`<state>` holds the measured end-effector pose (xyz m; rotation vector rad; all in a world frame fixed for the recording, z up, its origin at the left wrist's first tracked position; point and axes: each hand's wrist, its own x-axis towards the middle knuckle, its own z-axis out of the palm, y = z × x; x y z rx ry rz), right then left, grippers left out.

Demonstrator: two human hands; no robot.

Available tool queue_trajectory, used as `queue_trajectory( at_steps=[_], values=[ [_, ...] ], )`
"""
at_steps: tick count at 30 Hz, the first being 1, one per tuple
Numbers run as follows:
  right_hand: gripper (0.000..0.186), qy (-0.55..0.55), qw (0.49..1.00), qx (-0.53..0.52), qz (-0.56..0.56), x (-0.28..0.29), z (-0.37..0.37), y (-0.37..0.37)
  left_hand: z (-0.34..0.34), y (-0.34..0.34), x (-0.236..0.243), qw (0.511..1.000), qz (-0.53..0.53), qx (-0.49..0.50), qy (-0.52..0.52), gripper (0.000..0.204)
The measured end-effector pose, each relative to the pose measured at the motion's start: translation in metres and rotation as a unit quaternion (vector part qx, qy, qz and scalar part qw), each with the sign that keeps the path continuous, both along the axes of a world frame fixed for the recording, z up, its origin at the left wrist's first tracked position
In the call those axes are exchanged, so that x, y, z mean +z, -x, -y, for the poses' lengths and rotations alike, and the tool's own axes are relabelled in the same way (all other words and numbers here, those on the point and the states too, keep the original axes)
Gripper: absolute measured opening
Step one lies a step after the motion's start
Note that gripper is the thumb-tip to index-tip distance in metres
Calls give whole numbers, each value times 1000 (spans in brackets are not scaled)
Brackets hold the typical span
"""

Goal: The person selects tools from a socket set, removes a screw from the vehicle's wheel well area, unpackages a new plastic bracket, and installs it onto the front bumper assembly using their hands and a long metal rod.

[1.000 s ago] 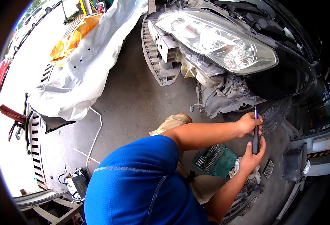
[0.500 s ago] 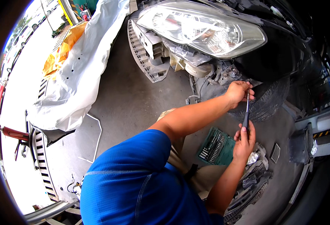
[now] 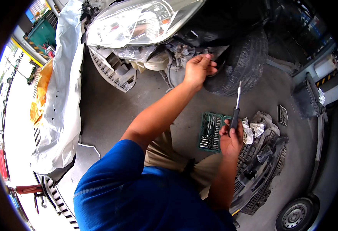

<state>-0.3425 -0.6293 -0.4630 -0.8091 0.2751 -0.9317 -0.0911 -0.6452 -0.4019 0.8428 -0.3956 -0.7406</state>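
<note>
My right hand (image 3: pixel 231 141) grips the dark handle of a screwdriver (image 3: pixel 236 112), its silver shaft pointing up and away from me. The tip is in the air, apart from the car. My left hand (image 3: pixel 198 71) is raised in front of the car's front corner, thumb and fingers pinched together. Anything between those fingertips is too small to make out. Behind it is the exposed area under the headlight (image 3: pixel 140 25), beside the front tyre (image 3: pixel 249 61). A green socket set case (image 3: pixel 211 133) lies open on the floor, left of my right hand.
Removed dark car parts (image 3: pixel 259 161) and crumpled wrapping (image 3: pixel 253 131) lie on the floor at the right, near a small grille (image 3: pixel 283 115). A loose wheel (image 3: pixel 295 216) is at the lower right. White sheeting (image 3: pixel 63 100) drapes over something at the left.
The view has swung to the right. My hands have parted: the screwdriver's tip, earlier at my left fingers, is now away from them, lower and to the right.
</note>
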Motion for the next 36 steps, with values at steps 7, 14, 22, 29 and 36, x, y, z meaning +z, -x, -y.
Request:
queue_trajectory(
  at_steps=[7,14,22,29,36],
  values=[
    [45,-11,1000,-6,-18,-14,16,14,12,0,-8,957,226,140,-119,25],
    [27,-41,998,-2,-57,-24,19,10,8,3,-5,909,327,199,-164,24],
    [29,31,979,-36,-196,15,44,-64,-42,16,-19,972,187,-58,-127,18],
    [47,39,993,18,-112,37,50,-170,-71,-29,-8,990,102,69,-66,7],
    [28,-82,995,-15,-54,60,30,-232,-71,-44,8,913,312,220,-141,12]
  ],
)
